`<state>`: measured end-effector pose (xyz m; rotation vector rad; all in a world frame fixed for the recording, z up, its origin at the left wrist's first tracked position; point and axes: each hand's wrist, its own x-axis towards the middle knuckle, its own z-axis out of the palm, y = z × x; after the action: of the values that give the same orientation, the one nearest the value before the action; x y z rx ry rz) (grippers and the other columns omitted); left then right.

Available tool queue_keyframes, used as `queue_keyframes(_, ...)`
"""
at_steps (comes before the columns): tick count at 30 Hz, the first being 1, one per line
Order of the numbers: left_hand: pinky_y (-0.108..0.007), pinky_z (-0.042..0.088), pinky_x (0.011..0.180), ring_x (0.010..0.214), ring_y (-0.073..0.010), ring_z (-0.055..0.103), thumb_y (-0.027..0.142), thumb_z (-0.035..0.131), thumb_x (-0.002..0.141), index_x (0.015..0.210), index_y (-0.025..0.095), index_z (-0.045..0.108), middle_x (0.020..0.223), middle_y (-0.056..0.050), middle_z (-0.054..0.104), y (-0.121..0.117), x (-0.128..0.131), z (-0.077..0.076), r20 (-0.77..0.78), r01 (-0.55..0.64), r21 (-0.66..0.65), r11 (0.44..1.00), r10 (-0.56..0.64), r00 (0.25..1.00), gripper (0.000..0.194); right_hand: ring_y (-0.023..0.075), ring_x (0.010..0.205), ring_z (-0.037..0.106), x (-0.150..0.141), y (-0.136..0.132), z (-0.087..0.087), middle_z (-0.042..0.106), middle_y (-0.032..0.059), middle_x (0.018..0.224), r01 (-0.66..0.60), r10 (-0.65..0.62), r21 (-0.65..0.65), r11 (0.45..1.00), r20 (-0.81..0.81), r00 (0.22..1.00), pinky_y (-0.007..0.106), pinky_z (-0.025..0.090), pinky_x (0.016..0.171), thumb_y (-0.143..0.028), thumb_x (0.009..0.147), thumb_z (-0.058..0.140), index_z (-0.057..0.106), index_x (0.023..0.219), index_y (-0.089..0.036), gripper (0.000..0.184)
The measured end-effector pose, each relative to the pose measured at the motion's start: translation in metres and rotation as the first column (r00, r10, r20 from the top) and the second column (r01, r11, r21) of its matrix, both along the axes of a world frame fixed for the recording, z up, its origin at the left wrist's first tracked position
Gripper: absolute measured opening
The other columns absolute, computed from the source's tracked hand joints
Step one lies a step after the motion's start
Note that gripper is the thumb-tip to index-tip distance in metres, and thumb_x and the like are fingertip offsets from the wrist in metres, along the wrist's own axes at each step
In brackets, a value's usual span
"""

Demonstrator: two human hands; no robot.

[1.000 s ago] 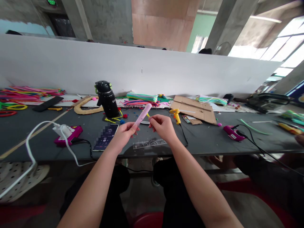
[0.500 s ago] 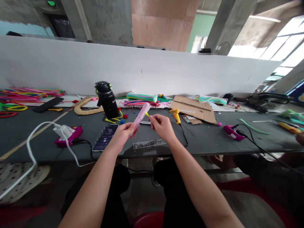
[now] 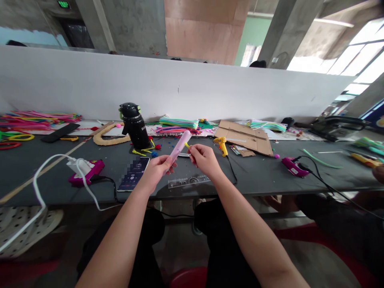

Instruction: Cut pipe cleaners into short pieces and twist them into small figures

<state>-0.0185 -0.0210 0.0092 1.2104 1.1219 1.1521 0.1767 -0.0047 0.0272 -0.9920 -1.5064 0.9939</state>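
My left hand (image 3: 160, 167) is closed around the lower part of a pale pink tube (image 3: 180, 146), which tilts up and to the right above the table. My right hand (image 3: 203, 158) pinches a short yellow strip, perhaps a piece of pipe cleaner (image 3: 187, 145), between thumb and finger. Its tip is at the tube's right side; I cannot tell whether the two touch. Below the hands lies a clear plastic ruler (image 3: 187, 182). A yellow glue gun (image 3: 222, 146) rests to the right of my right hand.
A black bottle (image 3: 136, 128) stands behind a phone (image 3: 134, 174). Power strips (image 3: 87, 172) with cables lie on both sides. Flattened cardboard (image 3: 244, 136) and bundles of pipe cleaners (image 3: 179, 122) line the white partition (image 3: 180, 80). Another person's hand (image 3: 378, 173) shows at the right edge.
The pink tube has shifted slightly to the right and leans a little more. My right hand keeps its pinch on the yellow piece in nearly the same place.
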Motion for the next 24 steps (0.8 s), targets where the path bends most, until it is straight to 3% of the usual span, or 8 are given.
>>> queue_keyframes(11,-0.029,0.038,0.062,0.065,-0.0158,0.056,0.055,0.076,0.074,0.085,0.014,0.073,0.078,-0.006,0.069,0.0010,-0.0004,-0.0003,-0.064,-0.019,0.055,0.998,0.023,0.998,0.042,0.0083,0.045,0.042,-0.0020,-0.0011,0.0021,0.052,-0.0037,0.055,-0.027,0.022,-0.069,0.997,-0.067,0.998,0.023,0.033,0.044,-0.054,0.089,0.059,0.061,0.076,-0.018,0.038)
queue_keyframes(24,-0.028,0.037,0.059,0.063,-0.0148,0.055,0.051,0.074,0.076,0.082,0.013,0.072,0.076,-0.006,0.068,0.0009,-0.0003,-0.0008,-0.045,-0.021,0.048,0.999,0.023,0.999,0.038,0.0093,0.050,0.044,-0.0022,-0.0013,-0.0017,0.052,-0.0033,0.056,0.018,-0.018,0.032,0.999,0.001,1.000,0.024,0.034,0.049,-0.048,0.091,0.059,0.062,0.077,-0.017,0.034)
